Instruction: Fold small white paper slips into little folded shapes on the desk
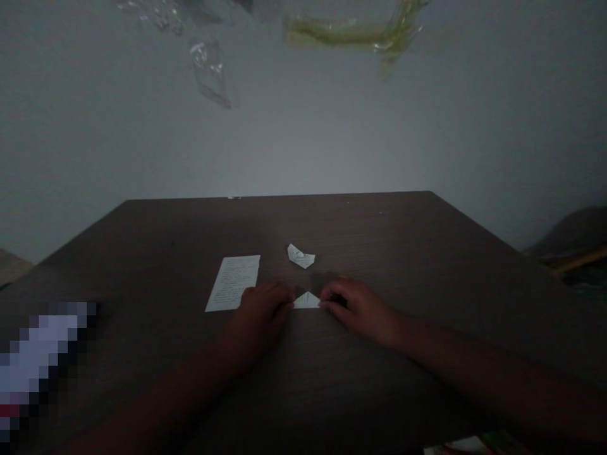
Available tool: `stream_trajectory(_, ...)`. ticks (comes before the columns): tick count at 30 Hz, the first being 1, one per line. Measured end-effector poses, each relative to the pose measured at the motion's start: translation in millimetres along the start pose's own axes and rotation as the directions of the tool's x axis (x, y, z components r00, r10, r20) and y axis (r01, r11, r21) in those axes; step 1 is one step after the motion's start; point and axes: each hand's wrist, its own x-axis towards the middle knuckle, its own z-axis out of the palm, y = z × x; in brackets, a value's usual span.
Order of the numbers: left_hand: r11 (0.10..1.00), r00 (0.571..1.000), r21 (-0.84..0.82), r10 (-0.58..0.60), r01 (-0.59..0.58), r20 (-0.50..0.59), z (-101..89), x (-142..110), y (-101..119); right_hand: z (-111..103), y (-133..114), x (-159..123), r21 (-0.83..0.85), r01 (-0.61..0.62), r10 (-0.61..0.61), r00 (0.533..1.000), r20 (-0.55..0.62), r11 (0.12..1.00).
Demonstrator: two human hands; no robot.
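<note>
A small folded paper triangle (307, 301) with print on it lies between my hands, its point facing away from me. My left hand (266, 311) pinches its left corner with thumb and fingers. At the opposite corner, my right hand (356, 306) grips the paper between thumb and forefinger. Just beyond the triangle rests another folded piece of printed paper (301, 257), shaped somewhat like a boat. A flat printed sheet (234, 281) lies to the left, partly covered by my left hand.
The dark wooden table (379, 246) stands against a grey wall (303, 139) with pieces of tape (346, 33) on it. A pixelated, bright rectangular object (45, 354) sits at the table's left. Something light-coloured (453, 446) shows at the bottom edge.
</note>
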Motion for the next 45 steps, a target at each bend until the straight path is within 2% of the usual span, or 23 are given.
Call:
stream_trajectory(4, 0.999, 1.0, 0.054, 0.011, -0.01, -0.018, 1.8, 2, 3, 1, 2, 1, -0.078, 0.104, -0.104, 0.995, 0.005, 0.992)
stream_trajectory(8, 0.995, 0.999, 0.087, 0.04, -0.037, -0.027, 6.6, 2, 4, 3, 3, 1, -0.161, 0.147, -0.146, 0.989, 0.019, 0.976)
stream_trajectory(12, 0.976, 0.98, 0.096, 0.192, -0.196, 0.056, 11.1, 0, 6, 4, 1, -1, -0.22, 0.153, -0.151, 0.988, 0.029, 0.963)
stream_trajectory(14, 0.967, 0.967, 0.085, 0.23, -0.24, 0.113, 10.6, 0, 9, 4, 1, -1, -0.232, 0.153, -0.148, 0.988, 0.04, 0.961)
stream_trajectory(19, 0.971, 0.965, 0.115, 0.186, -0.21, 0.185, 3.5, 0, 18, 0, 1, 1, -0.224, 0.124, -0.111, 0.991, 0.071, 0.967)
stream_trajectory(24, 0.971, 0.969, 0.13, 0.178, -0.202, 0.173, 1.6, 0, 15, -8, -3, 0, -0.226, 0.12, -0.096, 0.989, 0.115, 0.967)
stream_trajectory(30, 0.989, 0.98, 0.049, 0.132, -0.14, 0.148, -7.8, 2, 11, -13, -6, -2, -0.194, 0.072, -0.047, 0.99, 0.132, 0.978)
stream_trajectory(35, 0.99, 0.975, 0.052, 0.121, -0.133, 0.184, -13.9, 5, 11, -13, -4, -1, -0.161, 0.039, -0.024, 0.995, 0.098, 0.986)
stream_trajectory(40, 0.986, 0.964, 0.079, 0.126, -0.148, 0.235, -14.8, 2, 11, -11, -1, 0, -0.166, 0.072, -0.061, 0.995, 0.074, 0.984)
stream_trajectory(45, 0.988, 0.96, 0.039, 0.138, -0.152, 0.245, -19.4, -1, 13, -6, 4, -1, -0.215, 0.09, -0.086, 0.996, 0.026, 0.973)
